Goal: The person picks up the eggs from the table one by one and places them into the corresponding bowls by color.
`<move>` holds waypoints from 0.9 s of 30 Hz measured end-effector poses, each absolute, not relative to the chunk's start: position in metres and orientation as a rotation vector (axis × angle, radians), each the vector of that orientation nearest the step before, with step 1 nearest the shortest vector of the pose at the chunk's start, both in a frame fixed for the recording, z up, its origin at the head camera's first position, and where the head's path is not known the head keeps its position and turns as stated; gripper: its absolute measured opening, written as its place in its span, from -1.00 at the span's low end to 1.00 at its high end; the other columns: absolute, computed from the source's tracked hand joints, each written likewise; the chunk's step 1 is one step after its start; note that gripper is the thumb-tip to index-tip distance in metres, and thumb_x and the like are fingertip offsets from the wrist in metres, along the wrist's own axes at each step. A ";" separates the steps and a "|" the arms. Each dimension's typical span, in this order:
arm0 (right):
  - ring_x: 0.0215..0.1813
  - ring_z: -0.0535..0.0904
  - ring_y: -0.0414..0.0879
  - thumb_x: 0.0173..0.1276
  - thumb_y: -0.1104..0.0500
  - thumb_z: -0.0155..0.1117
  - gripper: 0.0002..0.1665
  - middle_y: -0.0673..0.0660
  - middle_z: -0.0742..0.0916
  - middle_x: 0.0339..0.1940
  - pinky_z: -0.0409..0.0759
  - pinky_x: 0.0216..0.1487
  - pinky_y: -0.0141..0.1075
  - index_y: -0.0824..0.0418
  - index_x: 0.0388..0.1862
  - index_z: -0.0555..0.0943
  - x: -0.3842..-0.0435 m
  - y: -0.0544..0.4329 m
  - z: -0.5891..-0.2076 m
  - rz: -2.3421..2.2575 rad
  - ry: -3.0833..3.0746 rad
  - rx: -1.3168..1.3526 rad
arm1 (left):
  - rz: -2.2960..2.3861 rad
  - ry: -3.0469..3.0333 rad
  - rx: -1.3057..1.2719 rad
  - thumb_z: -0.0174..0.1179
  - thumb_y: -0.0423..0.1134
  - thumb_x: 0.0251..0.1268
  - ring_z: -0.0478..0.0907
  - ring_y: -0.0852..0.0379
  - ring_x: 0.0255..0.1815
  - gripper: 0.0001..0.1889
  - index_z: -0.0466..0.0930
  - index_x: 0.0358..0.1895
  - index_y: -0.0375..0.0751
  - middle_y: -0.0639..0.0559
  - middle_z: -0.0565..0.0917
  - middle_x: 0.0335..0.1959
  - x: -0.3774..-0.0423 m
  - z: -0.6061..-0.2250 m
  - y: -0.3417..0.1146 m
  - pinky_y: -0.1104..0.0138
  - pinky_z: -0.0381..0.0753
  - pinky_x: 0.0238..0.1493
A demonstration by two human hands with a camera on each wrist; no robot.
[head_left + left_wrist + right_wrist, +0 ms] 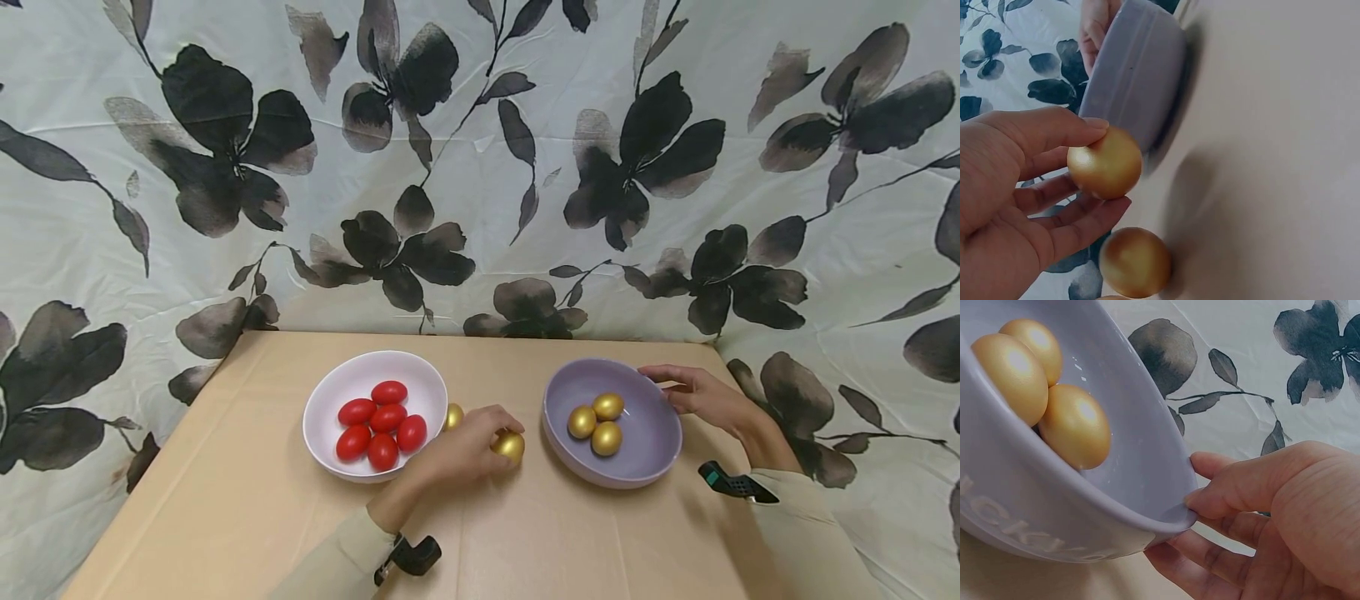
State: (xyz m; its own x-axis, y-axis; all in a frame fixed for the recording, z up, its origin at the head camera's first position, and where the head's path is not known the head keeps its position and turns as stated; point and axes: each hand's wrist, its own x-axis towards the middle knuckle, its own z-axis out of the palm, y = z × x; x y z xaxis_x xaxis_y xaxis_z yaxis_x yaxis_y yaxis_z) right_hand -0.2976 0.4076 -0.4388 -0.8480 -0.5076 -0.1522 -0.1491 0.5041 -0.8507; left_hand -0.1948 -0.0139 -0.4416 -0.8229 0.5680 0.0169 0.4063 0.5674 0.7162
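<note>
My left hand pinches a golden egg between thumb and fingertips, in the space between the two bowls. My right hand grips the right rim of a purple bowl, thumb on the rim and fingers against its outer side. Inside that bowl lie three golden eggs, clustered together. Another golden egg rests on the table under my left hand; in the head view a golden egg peeks out beside the white bowl, partly hidden by that hand.
A white bowl with several red eggs stands on the left of the wooden table. Flower-printed cloth hangs behind the table and down its sides. Each wrist wears a black camera device.
</note>
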 end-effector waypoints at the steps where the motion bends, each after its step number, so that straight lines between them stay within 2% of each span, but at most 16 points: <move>1: 0.33 0.54 0.27 0.51 0.37 0.01 -0.40 0.42 0.42 0.47 0.68 0.05 -0.19 0.22 0.51 0.38 -0.297 0.408 -0.439 -1.283 2.367 -0.545 | 1.110 2.583 0.811 0.35 -0.33 0.22 0.55 0.16 0.01 -0.56 0.63 0.20 -0.27 0.04 0.65 0.05 -0.196 -0.440 -0.014 0.29 0.63 0.13; 4: 0.32 0.55 0.24 0.51 0.36 0.03 -0.41 0.41 0.42 0.46 0.68 0.05 -0.19 0.22 0.51 0.38 -0.296 0.407 -0.438 -1.284 2.367 -0.543 | 1.123 2.594 0.798 0.36 -0.32 0.23 0.55 0.16 0.02 -0.56 0.63 0.20 -0.24 0.07 0.64 0.04 -0.199 -0.437 -0.013 0.25 0.66 0.12; 8: 0.32 0.54 0.29 0.50 0.37 0.04 -0.40 0.44 0.42 0.46 0.69 0.05 -0.17 0.25 0.51 0.37 -0.295 0.407 -0.436 -1.280 2.374 -0.556 | 1.152 2.604 0.799 0.39 -0.31 0.22 0.56 0.15 0.06 -0.56 0.63 0.19 -0.19 0.10 0.63 0.04 -0.205 -0.432 -0.011 0.25 0.66 0.12; 16: 0.32 0.53 0.33 0.50 0.37 0.02 -0.40 0.43 0.44 0.45 0.69 0.06 -0.12 0.23 0.50 0.38 -0.296 0.405 -0.435 -1.267 2.390 -0.555 | 1.281 2.574 0.917 0.40 -0.39 0.18 0.59 0.09 0.10 -0.57 0.64 0.16 -0.26 0.01 0.63 0.04 -0.217 -0.421 -0.001 0.28 0.69 0.06; 20: 0.31 0.55 0.28 0.50 0.38 0.01 -0.40 0.39 0.45 0.44 0.68 0.06 -0.16 0.19 0.50 0.39 -0.296 0.405 -0.437 -1.254 2.397 -0.533 | 1.306 2.561 0.951 0.41 -0.37 0.18 0.59 0.10 0.11 -0.57 0.64 0.16 -0.25 0.03 0.63 0.04 -0.222 -0.415 0.006 0.35 0.68 0.06; 27: 0.28 0.57 0.26 0.48 0.40 0.01 -0.39 0.43 0.45 0.42 0.67 0.02 -0.20 0.25 0.50 0.36 -0.295 0.405 -0.436 -1.253 2.384 -0.560 | 1.296 2.516 1.016 0.37 -0.37 0.19 0.55 0.18 0.11 -0.56 0.63 0.18 -0.26 0.02 0.62 0.05 -0.232 -0.408 0.021 0.48 0.64 0.01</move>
